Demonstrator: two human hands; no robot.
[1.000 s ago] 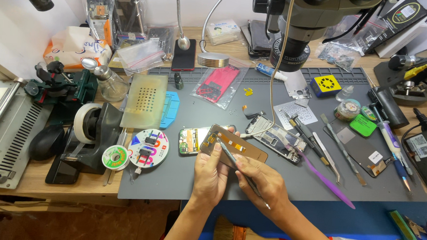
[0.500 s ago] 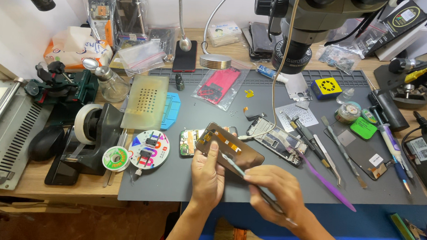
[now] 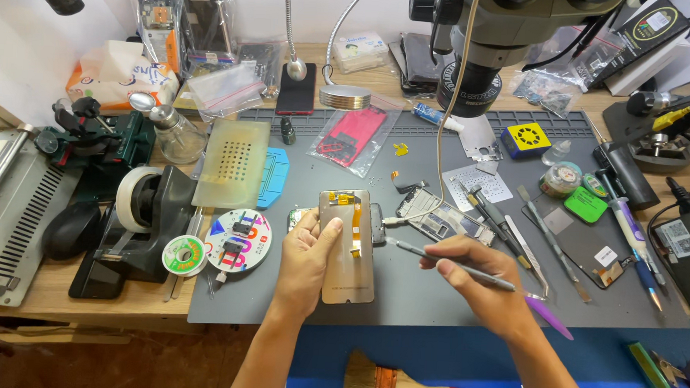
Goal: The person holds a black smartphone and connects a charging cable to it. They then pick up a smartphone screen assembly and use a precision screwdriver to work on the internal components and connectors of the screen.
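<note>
My left hand (image 3: 309, 256) grips a phone display panel (image 3: 348, 256), copper-brown back side up, with orange flex cables along its top and right edge. It lies upright along the grey work mat (image 3: 418, 294), my thumb pressing on its left part. My right hand (image 3: 477, 281) holds grey metal tweezers (image 3: 435, 261) like a pen, tip pointing left, a short way right of the panel's edge and apart from it. A dark phone body (image 3: 377, 222) lies partly hidden behind the panel.
A microscope head (image 3: 483, 45) hangs over the mat's back. Around it lie a tape dispenser (image 3: 143, 208), round solder reel (image 3: 184, 254), colourful round disc (image 3: 238, 240), perforated yellowish plate (image 3: 232, 162), red part in a bag (image 3: 353, 132), several hand tools (image 3: 545, 234) and a brush (image 3: 399, 386).
The panel has turned from a tilted pose to upright on the mat. My right hand with the tweezers has moved right, away from the panel.
</note>
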